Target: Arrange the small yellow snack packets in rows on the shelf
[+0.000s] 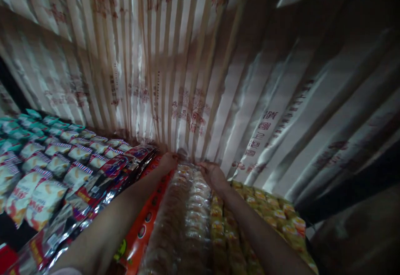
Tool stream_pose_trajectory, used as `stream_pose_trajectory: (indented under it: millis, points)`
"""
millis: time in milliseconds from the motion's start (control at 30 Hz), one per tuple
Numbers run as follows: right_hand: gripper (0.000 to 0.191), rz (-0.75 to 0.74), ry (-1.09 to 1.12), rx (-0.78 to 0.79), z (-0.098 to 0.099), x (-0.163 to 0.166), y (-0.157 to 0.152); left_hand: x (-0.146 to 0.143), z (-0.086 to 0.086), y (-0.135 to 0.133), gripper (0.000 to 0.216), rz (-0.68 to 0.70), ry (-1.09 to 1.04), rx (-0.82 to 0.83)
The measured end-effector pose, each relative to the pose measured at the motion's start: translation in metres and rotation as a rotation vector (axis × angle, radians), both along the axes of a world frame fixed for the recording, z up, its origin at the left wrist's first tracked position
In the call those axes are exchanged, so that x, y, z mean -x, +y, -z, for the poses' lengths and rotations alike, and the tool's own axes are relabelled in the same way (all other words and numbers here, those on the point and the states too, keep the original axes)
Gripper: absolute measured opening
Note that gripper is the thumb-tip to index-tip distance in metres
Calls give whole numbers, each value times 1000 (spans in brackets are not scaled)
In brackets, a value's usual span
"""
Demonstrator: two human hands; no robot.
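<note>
Two rows of round, pale brown baked snacks in clear plastic packs [198, 212] run away from me at the middle. My left hand [168, 161] is at the far left corner of these packs, fingers closed, seemingly pinching the plastic edge. At the far right corner, my right hand [214, 173] has its thumb and fingers pressed together on the clear plastic. An orange-red printed bag [142, 233] lies under my left forearm. Rows of small yellow packets [259, 198] sit beneath and beside my right forearm. Dim light leaves the fingertips hard to make out.
Behind the goods hangs a pleated, pale curtain [193, 79] with red printed figures. On the left lie shiny red and silver bags [84, 198], rows of white snack bags [46, 196] and green packets [23, 127]. A dark bar [350, 187] crosses at the right.
</note>
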State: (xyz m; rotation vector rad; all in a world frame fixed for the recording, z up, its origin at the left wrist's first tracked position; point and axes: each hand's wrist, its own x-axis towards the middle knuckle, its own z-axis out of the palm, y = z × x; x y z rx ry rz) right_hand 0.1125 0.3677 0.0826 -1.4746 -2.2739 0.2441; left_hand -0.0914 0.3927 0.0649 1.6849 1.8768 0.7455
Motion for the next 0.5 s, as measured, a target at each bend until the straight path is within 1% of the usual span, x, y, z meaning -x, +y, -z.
stream_pose_trajectory:
  millis: [133, 333, 400, 500]
  points:
    - [29, 8, -43, 9, 13, 5, 29, 0, 9, 20, 26, 34, -12, 27]
    - [24, -15, 7, 86, 37, 16, 56, -6, 19, 36, 19, 209, -48, 107]
    - [21, -16, 29, 121, 44, 19, 62, -8, 21, 39, 17, 227, -57, 125]
    - [17, 3, 76, 150, 51, 19, 68, -9, 23, 39, 19, 201, -80, 125]
